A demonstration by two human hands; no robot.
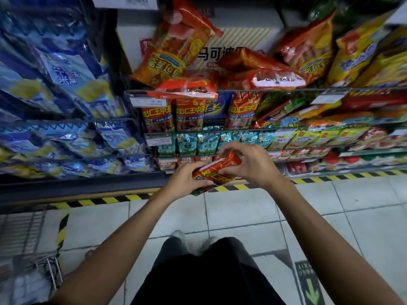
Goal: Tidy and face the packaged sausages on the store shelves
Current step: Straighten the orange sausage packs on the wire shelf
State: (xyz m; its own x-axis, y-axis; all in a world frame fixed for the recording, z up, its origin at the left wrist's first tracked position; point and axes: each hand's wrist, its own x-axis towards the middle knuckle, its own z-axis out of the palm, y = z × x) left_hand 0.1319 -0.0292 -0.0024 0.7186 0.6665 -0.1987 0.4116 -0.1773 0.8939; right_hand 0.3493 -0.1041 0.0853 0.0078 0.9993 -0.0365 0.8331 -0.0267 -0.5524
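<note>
I hold a red and orange sausage pack (220,170) in both hands, in front of the lower shelves. My left hand (187,180) grips its lower left end and my right hand (246,162) curls over its upper right end. More red sausage packs (189,113) stand in a row on the wire shelf (220,90) above. On the top shelf several orange packs (167,62) lie tumbled and leaning, and one red pack (187,86) hangs over the shelf's front rail.
Blue bags (66,69) fill the shelving to the left. Teal packets (189,143) and yellow packets (308,137) line the lower shelves. Yellow-black hazard tape (110,200) runs along the shelf base. A wire basket (44,274) stands on the tiled floor at lower left.
</note>
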